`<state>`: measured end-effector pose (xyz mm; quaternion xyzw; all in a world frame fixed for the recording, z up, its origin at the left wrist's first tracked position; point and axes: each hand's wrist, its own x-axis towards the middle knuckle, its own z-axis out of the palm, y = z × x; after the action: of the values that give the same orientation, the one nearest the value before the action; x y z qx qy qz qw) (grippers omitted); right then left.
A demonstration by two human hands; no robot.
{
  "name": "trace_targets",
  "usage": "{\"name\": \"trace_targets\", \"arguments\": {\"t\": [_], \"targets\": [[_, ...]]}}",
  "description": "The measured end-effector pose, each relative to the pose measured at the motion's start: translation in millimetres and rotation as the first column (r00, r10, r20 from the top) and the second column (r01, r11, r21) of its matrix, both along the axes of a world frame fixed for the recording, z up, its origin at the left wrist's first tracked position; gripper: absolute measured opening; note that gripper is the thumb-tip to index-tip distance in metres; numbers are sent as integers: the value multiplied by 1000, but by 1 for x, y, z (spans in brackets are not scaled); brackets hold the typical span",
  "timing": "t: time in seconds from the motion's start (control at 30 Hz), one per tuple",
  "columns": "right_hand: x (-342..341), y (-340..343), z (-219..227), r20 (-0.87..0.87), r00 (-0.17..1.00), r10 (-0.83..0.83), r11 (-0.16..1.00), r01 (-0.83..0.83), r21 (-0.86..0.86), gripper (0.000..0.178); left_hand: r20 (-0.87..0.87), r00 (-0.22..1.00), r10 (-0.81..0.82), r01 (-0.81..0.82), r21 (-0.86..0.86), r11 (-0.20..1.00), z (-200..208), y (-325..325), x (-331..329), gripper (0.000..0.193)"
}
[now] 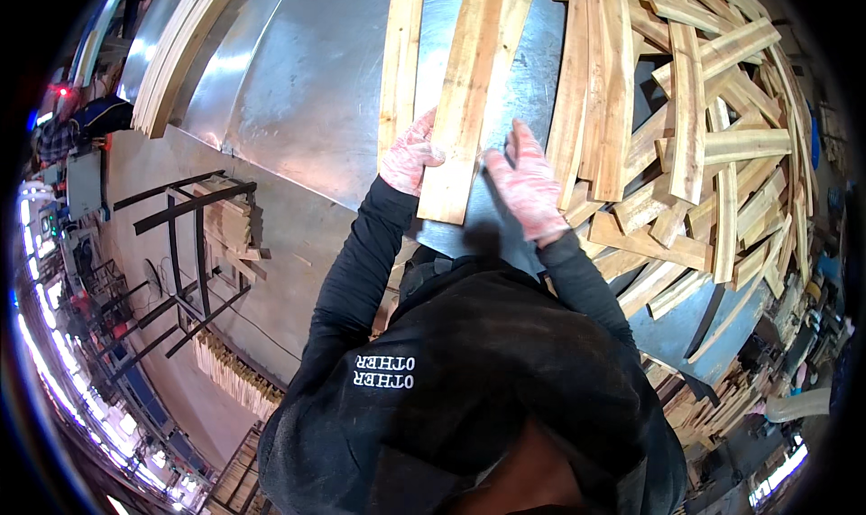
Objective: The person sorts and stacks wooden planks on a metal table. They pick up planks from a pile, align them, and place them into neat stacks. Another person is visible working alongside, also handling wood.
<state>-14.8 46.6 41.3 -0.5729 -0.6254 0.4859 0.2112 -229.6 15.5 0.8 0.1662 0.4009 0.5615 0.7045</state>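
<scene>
Two hands in mottled pink-and-white gloves are at the near edge of a shiny grey metal worktop (298, 91). The left hand (410, 161) pinches the left side of a long, flat, pale-brown wooden plank (462, 100), its thumb over the upper face near the close end. That plank points lengthwise from the worktop's near edge toward its far edge. The right hand (525, 183) is spread, thumb apart from the fingers, just beyond the plank's right side; whether a fingertip touches wood I cannot tell.

Partly beneath the held plank, a second yellowish wooden plank (517, 14) slants out toward the far edge. Left of it lies a narrow, knotty, pale wooden plank (400, 55), reaching down to the left hand. Right of the right hand stands a row of long brown-streaked boards (597, 91), then a jumbled heap of short curved wooden slats (722, 145) toward the worktop's right end. Near the left end sits a bundle of thin, pale, curved strips (185, 46).
</scene>
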Motion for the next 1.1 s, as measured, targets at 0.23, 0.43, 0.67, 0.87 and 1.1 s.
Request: {"name": "trace_targets", "arguments": {"t": [0.23, 0.43, 0.67, 0.87, 1.1], "targets": [[-74, -1, -54, 643, 760, 92, 967, -222, 125, 104, -721, -494, -486, -36, -541, 840, 26, 4, -11, 93], [-57, 5, -56, 286, 957, -42, 993, 9, 118, 92, -886, -251, -391, -118, -373, 920, -6, -20, -10, 98], [-56, 13, -16, 0, 807, 590, 807, -590, -1, 72, -760, 632, -152, 112, -104, 988, -34, -32, -32, 68], [104, 103, -9, 684, 646, -339, 941, 244, 236, 98, -927, -45, -373, -123, -365, 923, -5, -15, 1, 88], [61, 62, 24, 265, 957, -117, 974, 163, -158, 66, -942, 203, -267, -94, -290, 952, -5, -41, -41, 81]]}}
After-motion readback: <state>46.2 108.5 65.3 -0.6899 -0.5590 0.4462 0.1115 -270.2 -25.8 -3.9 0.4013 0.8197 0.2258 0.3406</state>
